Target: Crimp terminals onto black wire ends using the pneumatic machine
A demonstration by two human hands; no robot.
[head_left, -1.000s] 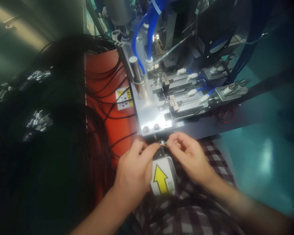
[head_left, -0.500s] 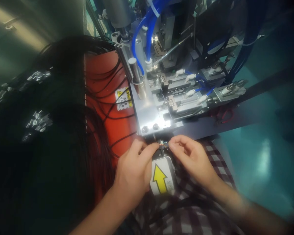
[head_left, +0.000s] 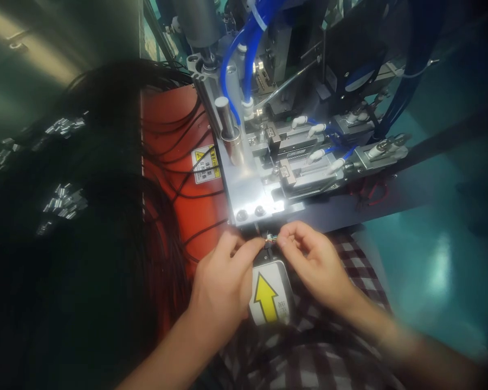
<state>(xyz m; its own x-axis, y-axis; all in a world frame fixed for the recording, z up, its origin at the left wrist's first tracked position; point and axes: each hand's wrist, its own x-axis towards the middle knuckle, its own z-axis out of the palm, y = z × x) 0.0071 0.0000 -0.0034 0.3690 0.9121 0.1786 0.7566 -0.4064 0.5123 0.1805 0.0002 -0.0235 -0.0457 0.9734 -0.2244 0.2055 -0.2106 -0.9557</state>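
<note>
My left hand (head_left: 223, 284) and my right hand (head_left: 315, 262) meet just below the front edge of a metal machine plate (head_left: 246, 187). Both pinch the stripped end of a thin black cable (head_left: 270, 237), where tiny coloured wires show between the fingertips. My left thumb and forefinger hold the cable from the left. The fingertips of my right hand are pressed together on the wire tips from the right. Below the hands sits a white label with a yellow arrow (head_left: 266, 297) that points toward the machine.
The machine carries blue air hoses (head_left: 238, 49), a steel cylinder post (head_left: 228, 130) and clamp fixtures (head_left: 305, 168). An orange panel (head_left: 179, 162) with a yellow warning label (head_left: 205, 162) lies left of it. Bundles of black cables with metal connectors (head_left: 63, 197) fill the left. Checked cloth (head_left: 309, 352) lies below.
Both hands stay pinched at the cable end below the plate. My right hand's fingertips have shifted slightly left, toward the left hand's. The view wobbled a little.
</note>
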